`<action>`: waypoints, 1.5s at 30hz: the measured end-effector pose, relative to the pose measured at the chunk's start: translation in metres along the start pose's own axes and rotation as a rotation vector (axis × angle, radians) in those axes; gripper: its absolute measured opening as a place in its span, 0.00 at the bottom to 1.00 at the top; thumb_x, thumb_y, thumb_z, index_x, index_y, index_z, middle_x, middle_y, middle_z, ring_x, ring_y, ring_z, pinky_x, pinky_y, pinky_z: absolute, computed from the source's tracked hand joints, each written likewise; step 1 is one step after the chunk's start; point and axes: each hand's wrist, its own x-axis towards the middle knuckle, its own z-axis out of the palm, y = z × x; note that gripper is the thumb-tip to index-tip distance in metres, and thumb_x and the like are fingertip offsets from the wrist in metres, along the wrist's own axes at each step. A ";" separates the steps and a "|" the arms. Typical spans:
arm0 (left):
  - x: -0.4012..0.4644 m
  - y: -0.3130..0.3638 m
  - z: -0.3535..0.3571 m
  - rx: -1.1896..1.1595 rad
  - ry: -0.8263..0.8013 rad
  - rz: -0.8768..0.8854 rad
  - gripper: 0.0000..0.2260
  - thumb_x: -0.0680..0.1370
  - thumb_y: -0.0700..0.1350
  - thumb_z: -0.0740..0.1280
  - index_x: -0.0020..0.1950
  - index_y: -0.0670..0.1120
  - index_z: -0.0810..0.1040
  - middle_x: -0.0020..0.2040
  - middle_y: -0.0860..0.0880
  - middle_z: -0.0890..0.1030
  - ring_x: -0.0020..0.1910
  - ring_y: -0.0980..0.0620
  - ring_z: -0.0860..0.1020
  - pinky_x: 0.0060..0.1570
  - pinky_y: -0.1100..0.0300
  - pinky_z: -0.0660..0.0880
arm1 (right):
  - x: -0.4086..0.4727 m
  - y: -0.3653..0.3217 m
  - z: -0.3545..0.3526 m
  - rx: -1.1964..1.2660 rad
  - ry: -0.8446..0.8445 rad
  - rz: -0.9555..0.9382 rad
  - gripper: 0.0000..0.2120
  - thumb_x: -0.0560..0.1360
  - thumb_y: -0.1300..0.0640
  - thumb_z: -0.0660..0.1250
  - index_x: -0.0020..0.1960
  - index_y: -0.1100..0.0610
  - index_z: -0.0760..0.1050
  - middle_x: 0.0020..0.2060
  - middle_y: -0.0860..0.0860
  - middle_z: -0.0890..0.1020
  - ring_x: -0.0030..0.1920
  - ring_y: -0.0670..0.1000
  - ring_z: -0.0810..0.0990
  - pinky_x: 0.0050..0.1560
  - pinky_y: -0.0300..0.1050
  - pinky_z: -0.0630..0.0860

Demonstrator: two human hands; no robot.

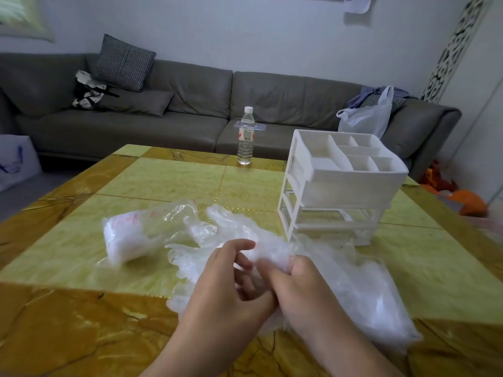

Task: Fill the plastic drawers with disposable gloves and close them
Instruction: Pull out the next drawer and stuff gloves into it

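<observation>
Two hands [261,281] bunching gloves [275,254] (clear, crinkled)

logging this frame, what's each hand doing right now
left hand: curled, pinching the gloves
right hand: gripping the same gloves

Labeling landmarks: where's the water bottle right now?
Head view: the water bottle stands upright at the table's far edge, left of the white drawer unit.

Beyond the grip, yellow-green marble table [168,180], then grey sofa [190,110] along pale wall [231,28]. Checked cushion [123,63] far left, carved white screen [451,47] far right.
</observation>
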 end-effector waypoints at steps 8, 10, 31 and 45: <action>0.016 0.028 -0.055 0.676 -0.192 0.559 0.37 0.72 0.57 0.78 0.76 0.66 0.64 0.75 0.68 0.60 0.77 0.62 0.61 0.70 0.61 0.64 | -0.007 -0.016 -0.031 -0.421 -0.276 -0.190 0.15 0.75 0.58 0.61 0.45 0.45 0.84 0.38 0.44 0.87 0.41 0.41 0.85 0.45 0.45 0.81; 0.019 0.024 -0.059 0.655 -0.329 0.488 0.31 0.72 0.63 0.76 0.73 0.68 0.68 0.75 0.71 0.62 0.78 0.66 0.60 0.72 0.60 0.64 | -0.011 -0.019 -0.028 -0.504 -0.370 -0.213 0.14 0.74 0.58 0.60 0.52 0.51 0.83 0.45 0.48 0.88 0.49 0.47 0.86 0.52 0.51 0.83; 0.041 0.008 -0.079 0.512 0.057 0.344 0.14 0.81 0.47 0.69 0.36 0.53 0.72 0.26 0.52 0.68 0.26 0.52 0.67 0.30 0.54 0.66 | -0.006 -0.012 -0.035 -0.255 -0.212 -0.089 0.08 0.80 0.69 0.68 0.44 0.61 0.81 0.36 0.57 0.86 0.35 0.59 0.87 0.43 0.65 0.85; 0.030 0.019 -0.074 0.496 -0.413 0.147 0.16 0.76 0.62 0.74 0.50 0.51 0.82 0.41 0.54 0.84 0.39 0.57 0.82 0.42 0.50 0.78 | 0.000 -0.010 -0.031 -0.244 -0.090 -0.126 0.08 0.78 0.62 0.75 0.41 0.55 0.83 0.34 0.46 0.86 0.37 0.42 0.83 0.38 0.40 0.77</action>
